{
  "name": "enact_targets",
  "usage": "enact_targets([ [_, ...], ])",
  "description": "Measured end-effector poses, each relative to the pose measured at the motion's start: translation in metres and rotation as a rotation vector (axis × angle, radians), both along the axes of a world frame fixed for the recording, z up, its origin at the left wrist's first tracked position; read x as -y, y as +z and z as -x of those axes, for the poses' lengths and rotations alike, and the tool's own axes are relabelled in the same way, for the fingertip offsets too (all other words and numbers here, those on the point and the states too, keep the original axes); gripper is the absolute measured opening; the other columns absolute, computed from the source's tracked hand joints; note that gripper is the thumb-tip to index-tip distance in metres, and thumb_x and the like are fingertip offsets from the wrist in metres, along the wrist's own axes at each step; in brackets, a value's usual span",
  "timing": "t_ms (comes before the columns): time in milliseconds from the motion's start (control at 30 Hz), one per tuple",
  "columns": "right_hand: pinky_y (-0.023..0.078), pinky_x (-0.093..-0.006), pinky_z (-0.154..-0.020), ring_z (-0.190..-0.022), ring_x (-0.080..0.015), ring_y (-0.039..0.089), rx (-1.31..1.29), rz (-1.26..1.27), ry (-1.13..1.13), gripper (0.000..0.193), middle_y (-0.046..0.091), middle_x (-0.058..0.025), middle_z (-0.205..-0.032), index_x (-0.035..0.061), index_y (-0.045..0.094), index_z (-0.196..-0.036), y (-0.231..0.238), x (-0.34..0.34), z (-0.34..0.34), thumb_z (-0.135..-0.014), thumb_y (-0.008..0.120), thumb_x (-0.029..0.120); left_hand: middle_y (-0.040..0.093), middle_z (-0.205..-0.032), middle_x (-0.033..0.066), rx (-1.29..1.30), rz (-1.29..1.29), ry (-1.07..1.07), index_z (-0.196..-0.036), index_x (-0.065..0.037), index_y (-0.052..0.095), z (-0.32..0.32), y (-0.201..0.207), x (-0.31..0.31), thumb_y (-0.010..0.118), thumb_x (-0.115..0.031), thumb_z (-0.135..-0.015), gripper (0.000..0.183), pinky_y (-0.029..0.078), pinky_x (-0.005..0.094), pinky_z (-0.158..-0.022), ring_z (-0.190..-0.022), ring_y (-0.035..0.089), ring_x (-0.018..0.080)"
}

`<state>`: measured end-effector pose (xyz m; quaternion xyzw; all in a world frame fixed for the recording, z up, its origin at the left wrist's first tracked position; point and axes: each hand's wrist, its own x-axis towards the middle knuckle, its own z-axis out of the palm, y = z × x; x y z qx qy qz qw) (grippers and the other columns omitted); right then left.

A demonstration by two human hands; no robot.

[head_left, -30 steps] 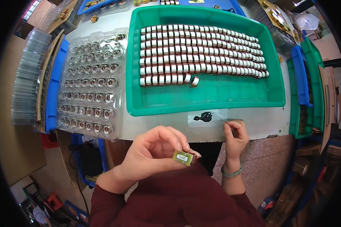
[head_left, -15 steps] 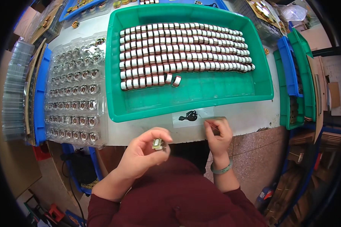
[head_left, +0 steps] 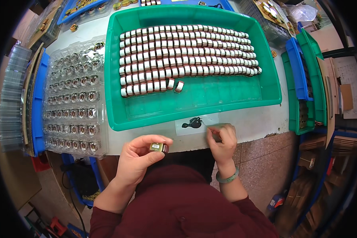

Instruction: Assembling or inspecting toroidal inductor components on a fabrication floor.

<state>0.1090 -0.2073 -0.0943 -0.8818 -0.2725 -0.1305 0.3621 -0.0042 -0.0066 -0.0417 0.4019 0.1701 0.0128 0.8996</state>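
Note:
My left hand point(head_left: 133, 160) is closed on a small coil component point(head_left: 158, 147), gripped between thumb and fingers. It has a yellow-green face with a white label and dark windings at one side. Over the table's front edge, my right hand point(head_left: 223, 144) pinches a thin pale stick point(head_left: 204, 123). The stick's tip reaches the edge of a smear of black paste point(head_left: 192, 123) on a white sheet point(head_left: 182, 131). Behind the sheet stands a green bin point(head_left: 166, 113) with rows of white-topped coils point(head_left: 186, 59). Two coils point(head_left: 179, 87) at the front row's end sit slightly askew.
To the left, a clear blister tray point(head_left: 73, 113) holds rows of copper-wound coils, beside a blue crate point(head_left: 39, 107). Blue and green crates point(head_left: 299, 73) stand at the right. One loose coil point(head_left: 73, 27) lies at the back left.
My left hand has turned the component so its labelled face shows more clearly. The stick in my right hand now shows at the paste's edge. The whole view has shifted slightly.

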Motion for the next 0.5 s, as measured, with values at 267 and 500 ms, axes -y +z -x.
enact_targets([
  [267,0.038,-0.0265,-0.063,-0.060,-0.0163,0.047,0.012,-0.012,0.068,0.015,0.053,-0.0005,-0.066,0.0081,0.060,-0.073,0.001,0.000,-0.001,-0.063,0.067,-0.001,0.061,-0.101,0.0111,0.034,0.036,0.023,-0.105,0.000,0.059,0.002,-0.008,-0.001,0.062,0.007,-0.075,0.031,0.048,0.0210,-0.073,-0.089,0.059,0.0168],
  [500,0.038,-0.0259,-0.063,-0.060,-0.0153,0.046,-0.263,-0.221,0.023,0.015,0.053,-0.0002,-0.067,0.0073,0.060,-0.071,0.010,0.003,0.006,-0.062,0.067,-0.002,0.060,-0.104,0.0128,-0.035,-0.026,0.045,-0.100,0.000,0.059,0.000,0.008,0.005,0.061,0.009,-0.074,0.027,0.049,0.0233,-0.075,-0.088,0.060,0.0170],
])
